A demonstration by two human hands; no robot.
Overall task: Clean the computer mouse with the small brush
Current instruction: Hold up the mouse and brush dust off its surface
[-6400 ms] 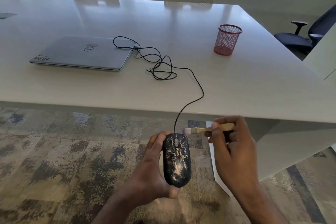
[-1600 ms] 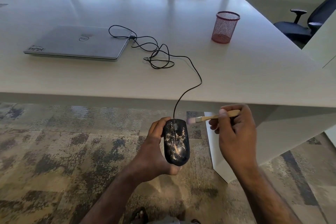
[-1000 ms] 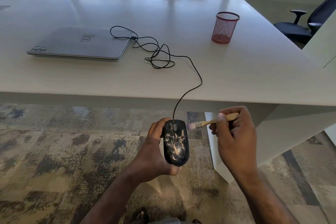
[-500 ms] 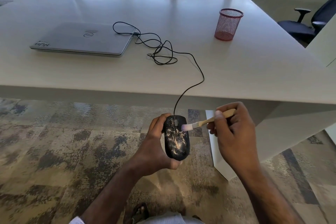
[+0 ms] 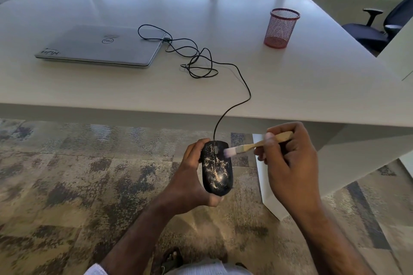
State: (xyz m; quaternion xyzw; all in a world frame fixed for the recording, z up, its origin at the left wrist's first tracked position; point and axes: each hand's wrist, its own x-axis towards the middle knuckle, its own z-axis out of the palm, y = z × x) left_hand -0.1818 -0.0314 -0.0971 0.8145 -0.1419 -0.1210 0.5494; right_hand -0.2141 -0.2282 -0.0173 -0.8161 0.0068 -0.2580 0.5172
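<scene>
two hands are in front of the table, above the patterned carpet (image 5: 67, 185). the left hand (image 5: 190, 183) holds the black computer mouse (image 5: 216, 167) from the left side and from below, its fingers (image 5: 193, 148) curled around the edge of the mouse. the top of the mouse has many pale speckles. the right hand (image 5: 288, 163) pinches the wooden handle of the small brush (image 5: 252, 146), and the pale bristles touch the far right part of the mouse, near the wheel. a thin black cable (image 5: 243, 82) goes from the far end of the mouse up over the near edge of the white table (image 5: 312, 87), makes some loose loops there and reaches the right side of a closed grey laptop (image 5: 100, 46). farther to the right stands a red mesh cup (image 5: 280, 28), upright. a dark office chair (image 5: 377, 29) is at the far right, beside the table.
</scene>
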